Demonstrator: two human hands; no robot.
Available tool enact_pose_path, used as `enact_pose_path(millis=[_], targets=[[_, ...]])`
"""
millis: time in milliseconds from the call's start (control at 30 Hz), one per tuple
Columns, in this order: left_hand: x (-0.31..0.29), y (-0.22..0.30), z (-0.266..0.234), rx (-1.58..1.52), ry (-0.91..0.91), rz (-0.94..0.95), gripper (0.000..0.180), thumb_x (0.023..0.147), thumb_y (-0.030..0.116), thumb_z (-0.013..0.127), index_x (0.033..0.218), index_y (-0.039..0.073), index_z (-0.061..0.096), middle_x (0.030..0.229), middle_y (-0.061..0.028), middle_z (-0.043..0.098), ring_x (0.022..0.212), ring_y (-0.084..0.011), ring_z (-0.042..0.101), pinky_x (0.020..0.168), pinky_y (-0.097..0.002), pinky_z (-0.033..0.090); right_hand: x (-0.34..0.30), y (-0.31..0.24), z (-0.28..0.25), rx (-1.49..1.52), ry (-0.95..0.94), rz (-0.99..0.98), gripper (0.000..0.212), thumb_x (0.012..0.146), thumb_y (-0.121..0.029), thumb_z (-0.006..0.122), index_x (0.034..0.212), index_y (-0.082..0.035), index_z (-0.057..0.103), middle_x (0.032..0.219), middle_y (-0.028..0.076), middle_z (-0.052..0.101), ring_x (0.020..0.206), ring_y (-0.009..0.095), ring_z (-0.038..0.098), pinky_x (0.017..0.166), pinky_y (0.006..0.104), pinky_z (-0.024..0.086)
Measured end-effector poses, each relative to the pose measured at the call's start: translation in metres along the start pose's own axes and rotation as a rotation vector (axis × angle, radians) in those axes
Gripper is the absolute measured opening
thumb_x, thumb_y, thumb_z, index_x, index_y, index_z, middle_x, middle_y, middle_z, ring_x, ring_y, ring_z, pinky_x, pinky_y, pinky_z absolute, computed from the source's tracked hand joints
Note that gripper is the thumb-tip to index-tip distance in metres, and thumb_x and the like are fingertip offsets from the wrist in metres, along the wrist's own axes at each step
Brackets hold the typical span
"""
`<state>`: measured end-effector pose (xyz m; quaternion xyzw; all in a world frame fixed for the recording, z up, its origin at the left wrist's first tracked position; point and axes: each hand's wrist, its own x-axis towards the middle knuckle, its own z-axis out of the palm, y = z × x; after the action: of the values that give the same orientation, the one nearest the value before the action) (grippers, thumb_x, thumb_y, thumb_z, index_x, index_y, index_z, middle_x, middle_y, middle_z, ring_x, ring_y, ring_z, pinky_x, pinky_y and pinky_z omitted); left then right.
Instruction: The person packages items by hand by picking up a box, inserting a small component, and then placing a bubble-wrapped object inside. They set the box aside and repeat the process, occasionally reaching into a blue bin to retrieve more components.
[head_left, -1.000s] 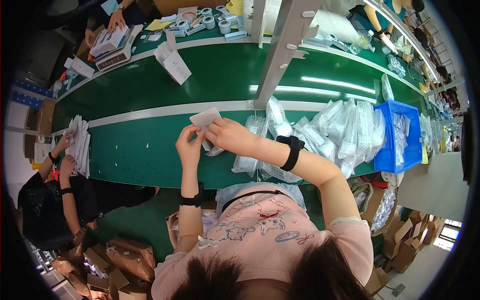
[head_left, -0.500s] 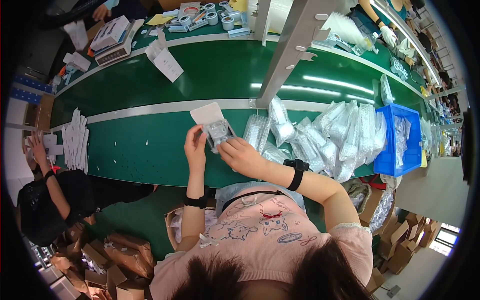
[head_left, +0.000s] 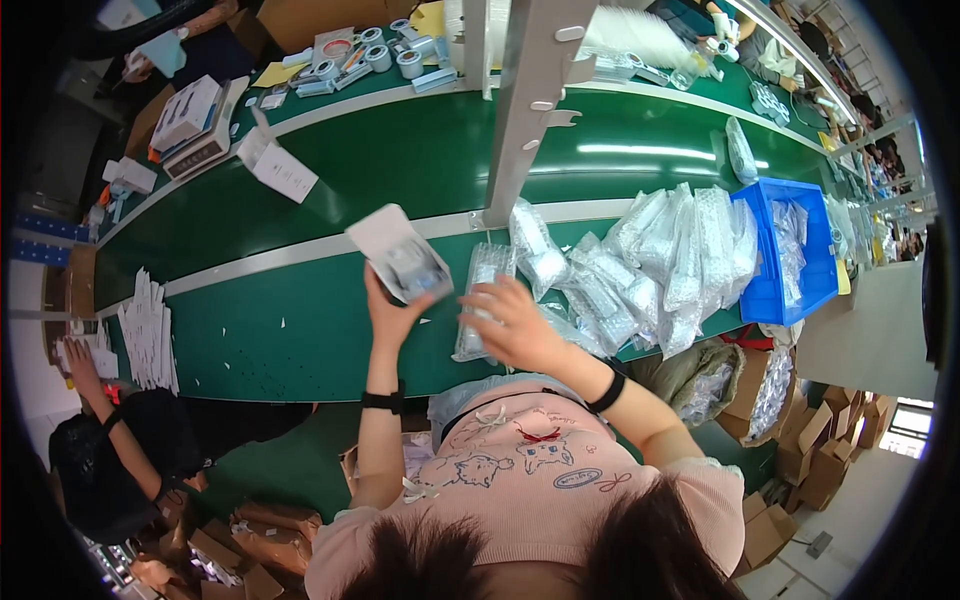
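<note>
The left hand (head_left: 392, 310) is closed around the lower end of a small white packet (head_left: 400, 254) with a grey part showing through it, holding it tilted above the green worktop (head_left: 290, 335). The right hand (head_left: 513, 325) hovers with fingers spread wide and nothing in its grip, just over a clear plastic bag (head_left: 480, 300) lying flat on the worktop. To the right lies a heap of similar clear bags (head_left: 650, 255), with a blue bin (head_left: 790, 245) beyond it.
</note>
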<state>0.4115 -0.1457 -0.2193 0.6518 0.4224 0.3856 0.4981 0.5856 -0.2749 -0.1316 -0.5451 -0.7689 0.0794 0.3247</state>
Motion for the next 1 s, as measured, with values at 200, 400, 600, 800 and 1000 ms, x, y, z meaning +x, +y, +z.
enact_pose_path(millis=[200, 400, 600, 800, 1000], targets=[[0.141, -0.012, 0.033, -0.108, 0.308, 0.141, 0.098, 0.051, 0.013, 0.079, 0.127, 0.000, 0.018, 0.123, -0.0163, 0.034, 0.113, -0.0263, 0.038, 0.094, -0.0348, 0.031, -0.098, 0.048, -0.027, -0.084, 0.174, 0.645, 0.038, 0.064, -0.001, 0.059, 0.101, -0.005, 0.052, 0.109, 0.014, 0.047, 0.105, 0.034, 0.042, 0.089, 0.0407, 0.035], [0.173, -0.022, 0.077, 0.034, 0.304, 0.203, 0.093, 0.054, 0.011, 0.077, 0.126, -0.001, 0.019, 0.124, -0.0192, 0.032, 0.114, -0.0303, 0.035, 0.095, -0.0353, 0.031, -0.085, 0.082, 0.001, -0.135, 0.133, 0.760, 0.055, 0.062, -0.010, 0.065, 0.113, -0.004, 0.045, 0.115, 0.020, 0.041, 0.109, 0.038, 0.036, 0.093, 0.0437, 0.031], [0.121, -0.063, 0.057, 0.279, 0.261, -0.056, 0.081, 0.060, 0.015, 0.072, 0.125, -0.001, 0.027, 0.124, -0.0206, 0.035, 0.113, -0.0335, 0.037, 0.095, -0.0370, 0.031, -0.029, 0.122, 0.046, -0.296, -0.137, 0.726, 0.069, 0.060, -0.018, 0.067, 0.121, -0.008, 0.036, 0.114, 0.022, 0.039, 0.105, 0.040, 0.040, 0.085, 0.0448, 0.037], [-0.023, -0.028, 0.080, 0.398, -0.413, -0.290, 0.076, 0.063, 0.028, 0.072, 0.121, 0.000, 0.032, 0.114, -0.0230, 0.044, 0.106, -0.0337, 0.044, 0.088, -0.0392, 0.037, -0.025, 0.137, 0.060, -0.394, -0.285, 0.966, 0.081, 0.056, -0.020, 0.068, 0.127, -0.017, 0.029, 0.106, 0.019, 0.045, 0.093, 0.038, 0.050, 0.069, 0.0455, 0.045], [-0.052, -0.011, 0.106, 0.750, -0.400, -0.203, 0.081, 0.058, 0.022, 0.071, 0.122, 0.000, 0.027, 0.111, -0.0263, 0.044, 0.097, -0.0406, 0.047, 0.085, -0.0433, 0.039, -0.028, 0.149, 0.043, -0.222, -0.197, 0.957, 0.077, 0.057, -0.019, 0.066, 0.126, -0.018, 0.033, 0.098, 0.019, 0.050, 0.086, 0.036, 0.054, 0.070, 0.0440, 0.046]])
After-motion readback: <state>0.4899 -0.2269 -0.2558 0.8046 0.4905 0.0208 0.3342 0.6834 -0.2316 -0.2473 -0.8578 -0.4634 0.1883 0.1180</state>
